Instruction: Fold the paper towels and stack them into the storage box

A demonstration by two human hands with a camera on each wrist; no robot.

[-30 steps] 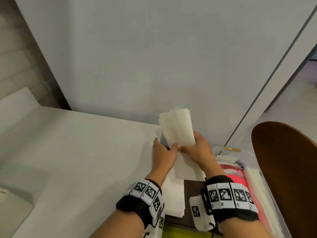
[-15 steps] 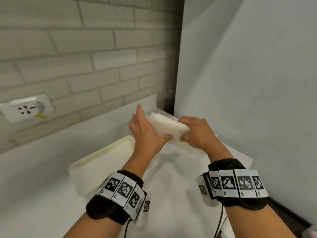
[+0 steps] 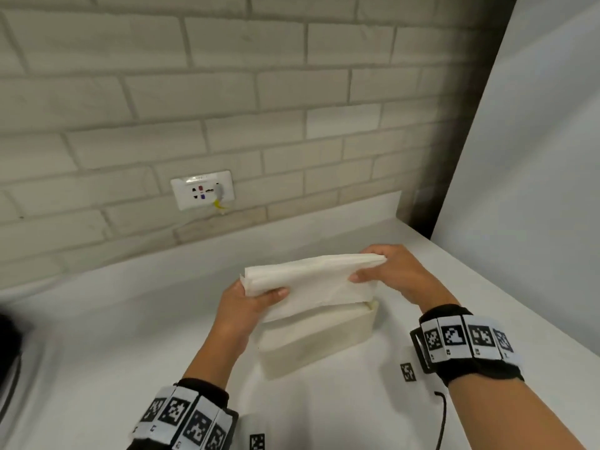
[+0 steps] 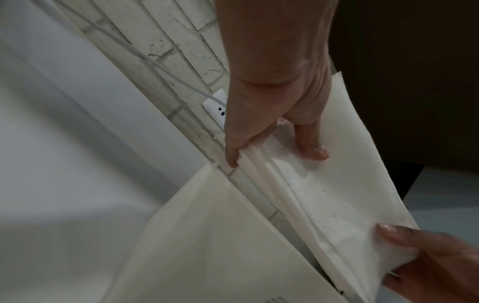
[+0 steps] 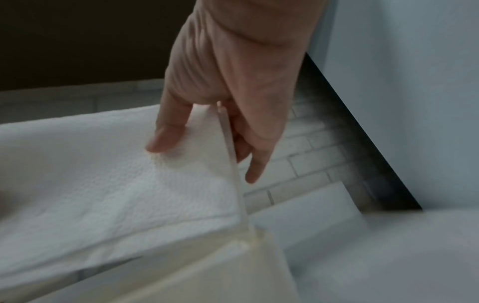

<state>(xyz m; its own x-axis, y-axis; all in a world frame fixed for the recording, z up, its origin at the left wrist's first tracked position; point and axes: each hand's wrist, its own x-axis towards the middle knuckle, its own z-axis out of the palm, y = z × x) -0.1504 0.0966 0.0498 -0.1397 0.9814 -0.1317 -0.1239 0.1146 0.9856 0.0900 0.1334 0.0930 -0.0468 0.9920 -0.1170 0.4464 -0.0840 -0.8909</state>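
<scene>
towels (image 3: 311,280), folded into a thick wad, now over the storage box (image 3: 321,339) instead of raised in mid-air a half-second ago beside the pale box then seen at 8 o'clock of the hands. held at both ends: left hand (image 3: 250,303) at the 9 o'clock end, thumb on top and fingers (image 4: 232,155) curled beneath the layered edge; right hand (image 3: 394,274) at the 3 o'clock end, thumb pressed on the upper face, fingers (image 5: 255,168) wrapped round the far side. lower edge of the wad just at the box's rim, near corner seemingly touching it in the right wrist view; whether any part is already inside cannot be told. box standing on the white desk (image 3: 130,336), brick wall and a socket (image 3: 203,193) at 12 o'clock, grey panel at 3 o'clock. judging from this, folding of this batch done and carrying over finished, with only lowering and release left. wad roughly as long as the box, so ends likely need squaring to the opening; loose layers fanned at the left end could catch on the rim and unfold.
</scene>
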